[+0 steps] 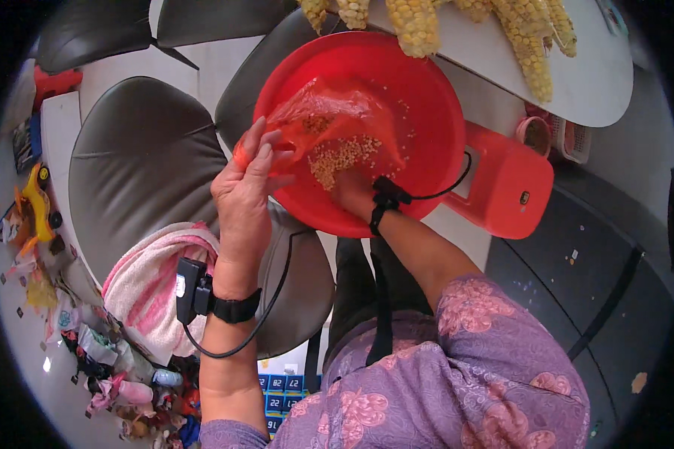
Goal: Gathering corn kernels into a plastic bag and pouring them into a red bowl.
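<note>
A large red plastic basin holds a thin, see-through red plastic bag and a heap of yellow corn kernels. My left hand is at the basin's left rim, its fingers closed on the edge of the bag and keeping its mouth raised. Some kernels show through the bag's film. My right hand reaches down into the basin at the near side of the heap. Its fingers are hidden among the kernels, so their grip does not show. A few loose kernels lie scattered on the basin's right side.
Several corn cobs lie along the edge of a white table beyond the basin. A red plastic stool stands at right. On the left are a grey chair and a pink-and-white towel; toys clutter the far left.
</note>
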Available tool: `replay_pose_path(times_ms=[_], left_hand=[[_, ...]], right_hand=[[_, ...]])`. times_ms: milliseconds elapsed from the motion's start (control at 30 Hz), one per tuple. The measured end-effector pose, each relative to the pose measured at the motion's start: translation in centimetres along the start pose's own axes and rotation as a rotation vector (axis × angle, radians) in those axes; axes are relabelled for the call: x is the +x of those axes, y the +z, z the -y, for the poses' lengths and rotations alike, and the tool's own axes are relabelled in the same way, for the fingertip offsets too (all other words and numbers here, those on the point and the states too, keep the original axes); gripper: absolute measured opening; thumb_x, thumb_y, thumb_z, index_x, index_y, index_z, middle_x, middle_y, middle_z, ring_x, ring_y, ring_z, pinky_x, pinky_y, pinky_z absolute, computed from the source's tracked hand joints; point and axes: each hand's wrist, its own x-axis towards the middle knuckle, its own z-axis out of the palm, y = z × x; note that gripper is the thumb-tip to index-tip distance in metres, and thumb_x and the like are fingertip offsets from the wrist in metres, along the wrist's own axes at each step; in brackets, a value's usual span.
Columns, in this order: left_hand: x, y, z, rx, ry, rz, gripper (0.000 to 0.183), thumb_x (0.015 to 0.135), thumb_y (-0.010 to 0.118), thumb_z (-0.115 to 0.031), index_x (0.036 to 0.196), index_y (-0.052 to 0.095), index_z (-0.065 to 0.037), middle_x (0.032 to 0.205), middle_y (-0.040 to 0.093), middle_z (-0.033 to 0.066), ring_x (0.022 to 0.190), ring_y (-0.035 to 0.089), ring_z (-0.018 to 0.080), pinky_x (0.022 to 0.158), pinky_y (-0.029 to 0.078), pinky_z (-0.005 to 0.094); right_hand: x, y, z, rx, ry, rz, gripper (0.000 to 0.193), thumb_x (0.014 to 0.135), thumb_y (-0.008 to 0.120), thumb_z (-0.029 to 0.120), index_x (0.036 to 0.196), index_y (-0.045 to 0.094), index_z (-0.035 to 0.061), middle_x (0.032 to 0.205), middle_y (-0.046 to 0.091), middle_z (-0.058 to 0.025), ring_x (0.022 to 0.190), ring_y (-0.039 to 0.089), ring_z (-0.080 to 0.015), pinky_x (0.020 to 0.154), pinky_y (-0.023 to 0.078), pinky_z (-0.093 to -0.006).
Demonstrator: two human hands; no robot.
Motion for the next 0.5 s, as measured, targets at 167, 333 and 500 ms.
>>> replay_pose_path(times_ms=[167,333,500], left_hand=[[0.1,0.9,-0.4,0.024,-0.005,0.039,0.040,0.094,0.050,-0.016,0.131,0.045,-0.002,0.113,0.061,0.0113,0.094,0.063,0.0183,0.073,0.054,0.0283],[-1.6,-0.5,0.8,0.147,0.018,0.038,0.038,0.093,0.053,-0.013,0.129,0.048,-0.002,0.103,0.064,0.0069,0.092,0.061,0.0129,0.079,0.049,0.0255],[-2.4,0.3,1.7,0.200,0.023,0.074,0.038,0.091,0.055,-0.008,0.128,0.049,0.000,0.099,0.063,0.0030,0.091,0.057,0.0075,0.084,0.044,0.0214]], right_hand=[[3.3,2.4,-6.3,0.326,0.160,0.054,0.015,0.073,0.059,0.012,0.084,0.062,0.0024,0.077,0.063,-0.0160,0.064,0.061,-0.0286,0.054,0.048,-0.0403],[-2.8,-8.1,0.5,1.327,0.240,0.238,0.006,0.073,0.058,0.009,0.079,0.056,0.0084,0.067,0.055,-0.0039,0.053,0.052,-0.0138,0.042,0.037,-0.0274],[-3.2,-15.4,3.8,1.529,0.134,0.353,0.013,0.072,0.055,0.005,0.084,0.056,0.0092,0.074,0.058,-0.0042,0.058,0.055,-0.0125,0.041,0.036,-0.0267]])
